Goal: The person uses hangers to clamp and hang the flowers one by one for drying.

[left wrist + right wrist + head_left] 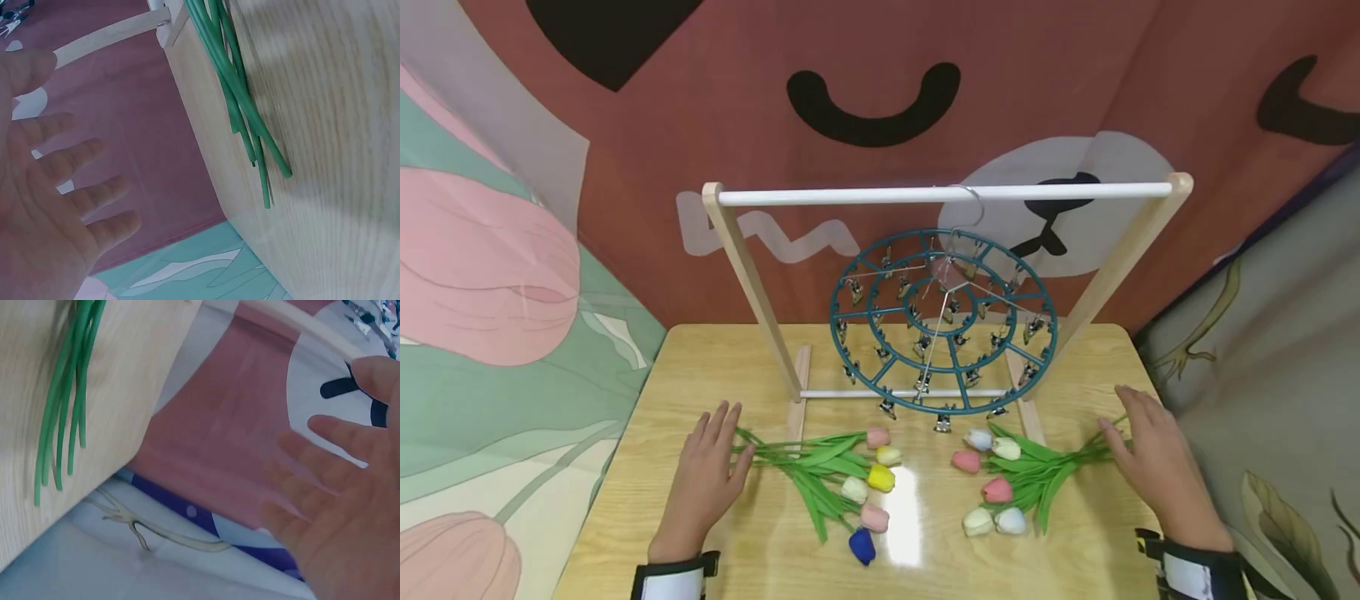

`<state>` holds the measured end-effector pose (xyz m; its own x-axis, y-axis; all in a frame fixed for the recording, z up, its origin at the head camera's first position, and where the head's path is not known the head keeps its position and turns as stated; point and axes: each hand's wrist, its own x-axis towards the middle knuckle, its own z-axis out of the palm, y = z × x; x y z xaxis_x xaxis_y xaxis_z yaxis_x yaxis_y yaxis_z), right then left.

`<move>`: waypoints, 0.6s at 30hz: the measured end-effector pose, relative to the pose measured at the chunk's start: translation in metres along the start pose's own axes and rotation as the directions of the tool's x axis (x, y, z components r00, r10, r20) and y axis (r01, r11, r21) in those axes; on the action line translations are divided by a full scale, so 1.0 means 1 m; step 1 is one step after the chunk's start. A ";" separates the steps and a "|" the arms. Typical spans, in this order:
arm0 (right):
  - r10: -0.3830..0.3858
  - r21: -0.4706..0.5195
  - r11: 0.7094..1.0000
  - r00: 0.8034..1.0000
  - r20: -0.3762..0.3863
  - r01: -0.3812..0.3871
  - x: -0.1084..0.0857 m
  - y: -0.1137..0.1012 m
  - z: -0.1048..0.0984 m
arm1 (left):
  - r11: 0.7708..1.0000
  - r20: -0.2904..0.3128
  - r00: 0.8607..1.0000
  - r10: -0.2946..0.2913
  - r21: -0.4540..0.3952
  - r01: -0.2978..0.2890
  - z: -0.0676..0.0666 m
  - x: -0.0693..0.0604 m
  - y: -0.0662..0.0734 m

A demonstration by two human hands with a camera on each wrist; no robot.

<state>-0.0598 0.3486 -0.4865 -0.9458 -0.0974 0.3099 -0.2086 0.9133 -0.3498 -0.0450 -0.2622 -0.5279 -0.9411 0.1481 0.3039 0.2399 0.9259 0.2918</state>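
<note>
My left hand (pixel 706 475) is held above the left bunch of artificial tulips (pixel 831 462), near its stem ends, with fingers spread and nothing in them. Pink, yellow, white and blue heads on that bunch point toward the middle. The green stems (pixel 234 87) lie on the wood, apart from my palm, in the left wrist view. On the other side, my right hand (pixel 1161 462) hovers by the stems of the right tulip bunch (pixel 1045 471), its fingers extended. Pink, white and pale blue heads face inward there. Its stem ends (pixel 62 419) show beside the hand in the right wrist view.
Behind the flowers stands a wooden rack (pixel 741 275) with a white top bar (pixel 850 197). From the bar hangs a round blue clip hanger (pixel 850 367) with several metal clips. Patterned cloth (pixel 880 42) surrounds the wooden table (pixel 700 358) at the back and sides.
</note>
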 end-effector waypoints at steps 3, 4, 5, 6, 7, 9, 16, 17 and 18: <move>-0.024 0.002 1.000 0.999 -0.033 0.024 -0.002 -0.011 0.005 | 1.000 0.007 1.000 0.019 0.003 -0.019 0.003 -0.001 -0.001; -0.029 0.000 1.000 0.999 -0.040 0.029 -0.002 -0.014 0.007 | 1.000 0.014 1.000 0.022 0.002 -0.022 0.005 -0.001 -0.001; -0.037 -0.001 0.999 0.998 -0.049 0.037 -0.003 -0.018 0.009 | 1.000 0.023 0.999 0.024 0.002 -0.024 0.006 -0.001 0.000; -0.045 -0.002 0.999 0.997 -0.057 0.045 -0.004 -0.021 0.011 | 1.000 0.032 0.999 0.026 0.000 -0.026 0.008 -0.001 0.000; -0.051 -0.001 0.999 0.997 -0.059 0.051 -0.005 -0.024 0.014 | 1.000 0.039 0.999 0.027 -0.005 -0.027 0.010 -0.002 0.001; -0.067 0.002 0.998 0.996 -0.056 0.068 -0.006 -0.029 0.019 | 0.999 0.051 0.998 0.032 -0.016 -0.031 0.013 -0.002 0.003; -0.116 0.014 0.993 0.993 -0.029 0.117 -0.008 -0.043 0.038 | 0.999 0.108 0.994 0.028 -0.020 -0.026 0.029 -0.006 0.009; -0.124 0.016 0.992 0.992 -0.025 0.124 -0.008 -0.046 0.041 | 1.000 0.118 0.993 0.020 -0.016 -0.018 0.032 -0.005 0.010; -0.130 0.018 0.991 0.991 -0.020 0.130 -0.008 -0.048 0.043 | 1.000 0.126 0.992 0.013 -0.014 -0.011 0.034 -0.005 0.011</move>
<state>-0.0526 0.2884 -0.5102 -0.9056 -0.2070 0.3701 -0.3342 0.8856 -0.3225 -0.0455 -0.2413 -0.5573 -0.9604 0.2024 0.1913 0.2537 0.9193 0.3009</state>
